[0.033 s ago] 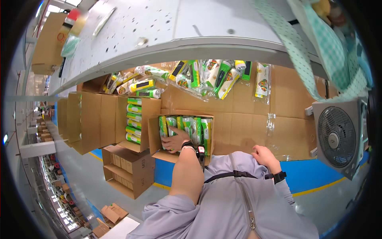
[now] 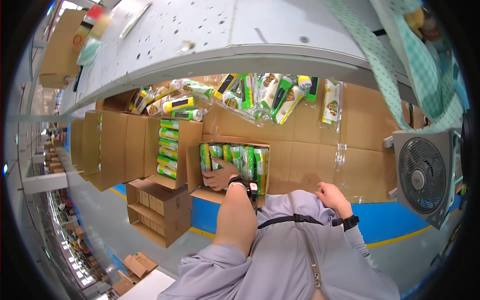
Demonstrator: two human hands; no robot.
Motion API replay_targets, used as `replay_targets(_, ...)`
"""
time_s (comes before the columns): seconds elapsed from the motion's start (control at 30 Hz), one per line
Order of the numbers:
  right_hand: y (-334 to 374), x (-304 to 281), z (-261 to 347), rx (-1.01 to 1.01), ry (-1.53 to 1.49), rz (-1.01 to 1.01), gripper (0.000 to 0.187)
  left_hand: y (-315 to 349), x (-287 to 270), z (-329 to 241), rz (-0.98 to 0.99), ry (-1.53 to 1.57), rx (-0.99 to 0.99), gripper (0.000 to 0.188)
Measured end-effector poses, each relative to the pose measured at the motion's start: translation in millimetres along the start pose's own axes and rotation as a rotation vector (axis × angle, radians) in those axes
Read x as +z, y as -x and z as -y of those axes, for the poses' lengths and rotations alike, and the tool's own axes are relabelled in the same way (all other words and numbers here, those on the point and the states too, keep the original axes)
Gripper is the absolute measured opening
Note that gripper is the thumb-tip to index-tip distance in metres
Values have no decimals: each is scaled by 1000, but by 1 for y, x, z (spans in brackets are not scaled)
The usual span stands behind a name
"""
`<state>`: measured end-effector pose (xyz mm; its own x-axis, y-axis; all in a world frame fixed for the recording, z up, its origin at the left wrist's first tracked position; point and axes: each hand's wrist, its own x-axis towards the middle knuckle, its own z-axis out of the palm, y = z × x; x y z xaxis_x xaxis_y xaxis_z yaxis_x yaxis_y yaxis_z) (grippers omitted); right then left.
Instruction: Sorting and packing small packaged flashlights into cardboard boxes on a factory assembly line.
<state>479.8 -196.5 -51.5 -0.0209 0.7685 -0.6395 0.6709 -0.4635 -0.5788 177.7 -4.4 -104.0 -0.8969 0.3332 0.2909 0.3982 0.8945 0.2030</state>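
Note:
My left hand [image 2: 220, 176] reaches into a cardboard box [image 2: 194, 172] in front of me. Its fingers are spread and rest on the left end of a row of green, white and yellow flashlights [image 2: 260, 167], each in clear plastic. They stand side by side in the box, and the hand covers part of several. My right hand [image 2: 334, 198] is held at my waist on the right, away from the flashlights, with its fingers loosely bent and nothing in it.
Left of the box, another open carton [image 2: 189, 150] holds stacked flashlights. Loose bagged flashlights [image 2: 287, 102] lie on the cardboard-covered surface [image 2: 310, 160] under a grey shelf edge [image 2: 280, 55]. A box fan [image 2: 422, 175] stands at right. Below left sits a carton of small boxes [image 2: 170, 210].
The view has shifted slightly. Neither hand has visibly moved against the things around it.

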Motion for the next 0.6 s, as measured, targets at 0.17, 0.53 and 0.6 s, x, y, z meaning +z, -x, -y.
replay_targets(0.17,-11,-5,23,-44,18,12,29,2,4,-1,-94,22,21,63)
replay_targets(0.53,-6,-10,39,-25,-2,5,32,5,7,-8,-220,15,25,55)
replay_targets(0.6,-4,-8,39,-39,-17,-24,32,6,10,-11,-209,5,47,54)
